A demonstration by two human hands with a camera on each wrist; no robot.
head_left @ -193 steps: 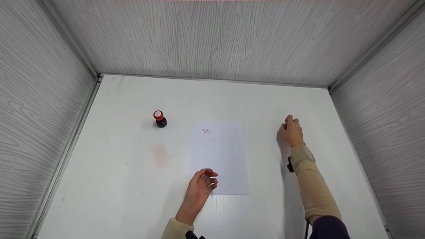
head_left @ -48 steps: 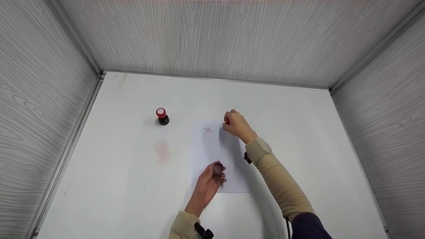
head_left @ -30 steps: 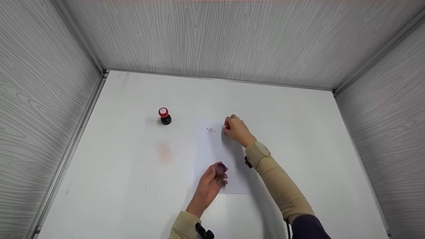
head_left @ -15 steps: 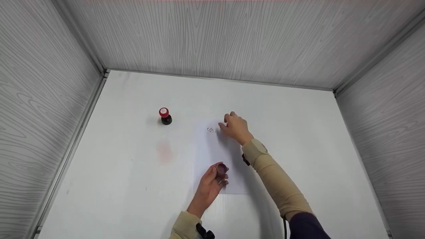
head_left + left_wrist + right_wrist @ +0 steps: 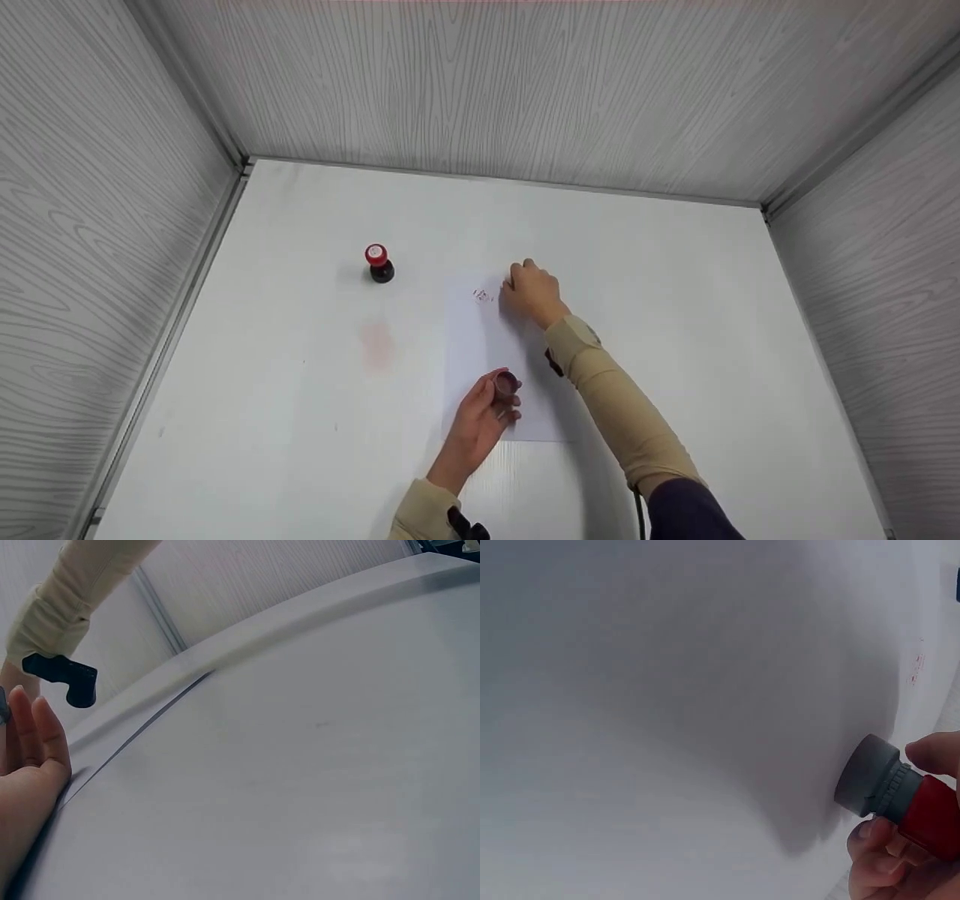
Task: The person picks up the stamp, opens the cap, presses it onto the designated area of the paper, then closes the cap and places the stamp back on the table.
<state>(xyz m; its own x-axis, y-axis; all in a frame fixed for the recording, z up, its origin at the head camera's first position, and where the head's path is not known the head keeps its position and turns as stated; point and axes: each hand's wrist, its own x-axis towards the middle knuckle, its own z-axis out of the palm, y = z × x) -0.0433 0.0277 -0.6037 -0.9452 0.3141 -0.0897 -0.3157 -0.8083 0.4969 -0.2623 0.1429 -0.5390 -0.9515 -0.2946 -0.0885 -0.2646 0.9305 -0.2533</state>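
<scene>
In the head view my left hand (image 5: pixel 474 431) holds a small round dark cap (image 5: pixel 507 383), its hollow side facing up, above the lower part of a white sheet of paper (image 5: pixel 480 352). My right hand (image 5: pixel 534 294) is over the sheet's upper right and grips a rubber stamp (image 5: pixel 900 795) by its red handle. The right wrist view shows the stamp tilted, its dark grey head toward the paper; in the head view the hand hides it. Left of that hand is a red printed mark (image 5: pixel 483 296) on the paper.
A second stamp (image 5: pixel 380 264), red knob over a black base, stands upright on the white table (image 5: pixel 300 315) left of the paper. A faint pink smudge (image 5: pixel 376 345) lies below it. Grey wood-grain panels (image 5: pixel 480 90) wall the back and both sides.
Since the oldest frame, my right hand has come from the far right to over the paper, and my left hand has gained the cap. Lately my right fingers have shifted on the stamp.
</scene>
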